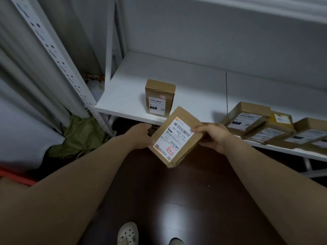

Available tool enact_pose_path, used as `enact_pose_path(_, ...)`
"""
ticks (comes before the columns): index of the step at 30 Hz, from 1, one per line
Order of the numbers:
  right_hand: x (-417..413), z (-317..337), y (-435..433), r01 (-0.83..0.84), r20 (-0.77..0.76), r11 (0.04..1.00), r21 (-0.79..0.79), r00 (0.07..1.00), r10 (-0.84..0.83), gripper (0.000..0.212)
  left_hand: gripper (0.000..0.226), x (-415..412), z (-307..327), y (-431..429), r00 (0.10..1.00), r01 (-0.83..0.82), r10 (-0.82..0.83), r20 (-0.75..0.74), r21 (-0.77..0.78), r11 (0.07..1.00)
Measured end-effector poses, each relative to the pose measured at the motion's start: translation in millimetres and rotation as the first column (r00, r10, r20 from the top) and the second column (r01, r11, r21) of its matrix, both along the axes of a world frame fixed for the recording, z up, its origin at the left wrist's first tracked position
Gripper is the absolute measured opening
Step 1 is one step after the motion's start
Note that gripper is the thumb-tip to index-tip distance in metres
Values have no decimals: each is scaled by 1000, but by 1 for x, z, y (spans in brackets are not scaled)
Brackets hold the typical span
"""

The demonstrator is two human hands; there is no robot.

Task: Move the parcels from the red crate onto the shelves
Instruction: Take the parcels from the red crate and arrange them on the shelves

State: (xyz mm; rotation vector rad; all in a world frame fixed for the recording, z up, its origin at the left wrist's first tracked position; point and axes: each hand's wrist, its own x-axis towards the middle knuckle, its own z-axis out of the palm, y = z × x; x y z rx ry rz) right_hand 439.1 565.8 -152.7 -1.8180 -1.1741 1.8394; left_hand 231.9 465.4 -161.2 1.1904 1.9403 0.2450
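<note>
Both my hands hold a flat brown cardboard parcel [175,137] with a white shipping label, tilted, just in front of the white shelf [198,96]. My left hand [139,137] grips its left edge from behind. My right hand [212,137] pinches its right side, thumb on the label. On the shelf a small brown parcel [159,98] stands upright right behind the held one. Several flat parcels [265,128] lie overlapping at the shelf's right end. A red crate edge [16,175] shows at the far left, its inside hidden by my left arm.
A perforated white upright [58,62] of the shelf frame runs down the left. A green bag [81,135] lies on the floor beside it. Another shelf board [265,9] hangs overhead. The dark floor [177,200] lies below, with my shoes at the bottom edge.
</note>
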Motion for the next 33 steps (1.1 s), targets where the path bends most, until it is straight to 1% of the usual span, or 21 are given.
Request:
enact_pose_path(2,3,-1,1,1,-14,1000,5,1000,-1,25,54,5,-4,0,1000,14,-14,-13,15,1000)
enact_pose_path(4,6,-3,3,6,-32,1000,8,999,-6,23,48,8,-8,0,999,25,-25,-29,23,999)
enact_pose_path(5,7,-4,3,4,-40,1000,6,999,-4,21,40,9,-10,0,999,38,-37,-35,34,999)
enact_pose_path(7,9,-7,5,1,-50,1000,-5,999,-1,18,8,10,-18,0,997,53,-51,-64,36,998)
enact_pose_path(8,10,-10,6,3,-52,1000,-11,999,-4,18,8,10,-23,0,996,57,-53,-76,54,997)
enact_pose_path(9,12,-11,6,3,-53,1000,-15,999,-3,18,18,10,-26,0,995,62,-57,-86,54,997)
enact_pose_path(11,13,-16,7,2,-53,1000,-18,999,-3,17,25,11,-32,-2,993,68,-62,-96,52,996)
enact_pose_path(13,15,-19,7,3,-50,1000,-17,999,-3,16,22,13,-35,-1,993,74,-70,-100,45,996)
enact_pose_path(16,17,-22,8,4,-52,1000,-17,999,-4,15,11,15,-38,0,991,94,-89,-103,47,994)
enact_pose_path(23,19,-26,11,13,-59,999,-30,998,-15,17,30,18,-41,1,992,77,-71,-103,57,995)
enact_pose_path(33,-6,-30,10,-19,-94,999,-33,995,16,23,25,-6,-35,-2,997,30,-27,-68,37,999)
